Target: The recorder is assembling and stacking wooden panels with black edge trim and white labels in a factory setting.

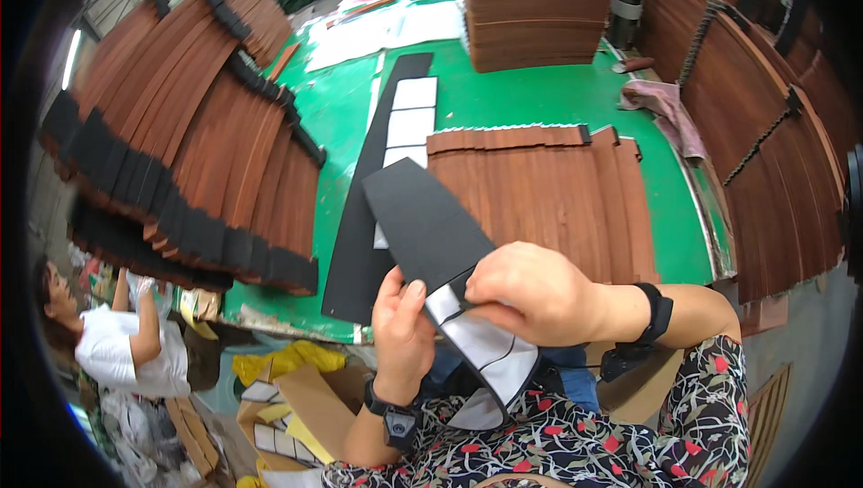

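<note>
Over the green table's near edge I hold a flat black strip (422, 214), tilted with its far end to the upper left. My left hand (402, 331) grips its near left edge between thumb and fingers. My right hand (530, 295) is closed in a pinch at its near right corner; the fingertips are partly hidden. From between my hands a band of white panels divided by black lines (490, 353) curls down toward my lap. Beyond, a long black strip (360, 218) lies on the table beside a similar white-panelled band (412, 124). Brown boards (548, 205) lie right of it.
Stacks of brown boards with black ends (225, 146) line the left side. A tall brown stack (535, 12) stands at the back; more boards (764, 119) lean right, near a pink cloth (665, 110). An open carton (315, 398) sits below left, near a co-worker (135, 340).
</note>
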`<state>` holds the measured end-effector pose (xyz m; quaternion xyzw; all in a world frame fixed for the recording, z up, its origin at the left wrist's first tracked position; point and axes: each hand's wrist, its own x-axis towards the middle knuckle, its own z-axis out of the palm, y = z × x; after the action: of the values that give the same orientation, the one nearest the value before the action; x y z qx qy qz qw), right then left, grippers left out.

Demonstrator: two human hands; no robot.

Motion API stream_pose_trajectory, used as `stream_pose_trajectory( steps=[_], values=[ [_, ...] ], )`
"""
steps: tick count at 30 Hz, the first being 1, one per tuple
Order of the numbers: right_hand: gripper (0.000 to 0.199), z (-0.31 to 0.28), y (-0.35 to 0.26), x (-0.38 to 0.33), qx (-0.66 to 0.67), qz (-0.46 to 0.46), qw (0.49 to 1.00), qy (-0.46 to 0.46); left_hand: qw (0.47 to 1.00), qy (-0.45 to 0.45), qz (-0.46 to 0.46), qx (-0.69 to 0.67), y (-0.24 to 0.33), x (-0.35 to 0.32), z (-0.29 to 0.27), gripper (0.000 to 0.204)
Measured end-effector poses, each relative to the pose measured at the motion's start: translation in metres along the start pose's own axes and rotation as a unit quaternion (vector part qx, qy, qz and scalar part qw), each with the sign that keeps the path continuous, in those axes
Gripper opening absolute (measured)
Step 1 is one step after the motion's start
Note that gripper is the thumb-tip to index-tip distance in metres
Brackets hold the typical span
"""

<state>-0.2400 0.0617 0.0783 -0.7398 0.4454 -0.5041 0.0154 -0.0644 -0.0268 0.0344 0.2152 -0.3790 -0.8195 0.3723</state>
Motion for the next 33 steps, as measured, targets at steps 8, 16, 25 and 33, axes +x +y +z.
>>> stream_pose_trajectory(
  steps=[8, 16, 25, 33],
  values=[
    [0.036, -0.090, 0.085, -0.024, -0.172, 0.246, 0.951, 0.073, 0.999, 0.035, 0.000, 0.019, -0.016, 0.011, -0.013, 0.040],
    [0.031, -0.118, 0.156, -0.046, -0.075, 0.358, 0.925, 0.100, 0.997, 0.043, -0.029, 0.064, -0.018, 0.017, -0.014, 0.038],
    [0.034, -0.132, 0.159, -0.052, -0.256, 0.272, 0.927, -0.028, 0.995, 0.029, -0.026, 0.089, -0.018, 0.014, -0.016, 0.040],
    [0.032, -0.131, 0.159, -0.046, -0.282, 0.274, 0.917, -0.068, 0.996, 0.029, -0.032, 0.080, -0.017, 0.013, -0.016, 0.041]
  ],
)
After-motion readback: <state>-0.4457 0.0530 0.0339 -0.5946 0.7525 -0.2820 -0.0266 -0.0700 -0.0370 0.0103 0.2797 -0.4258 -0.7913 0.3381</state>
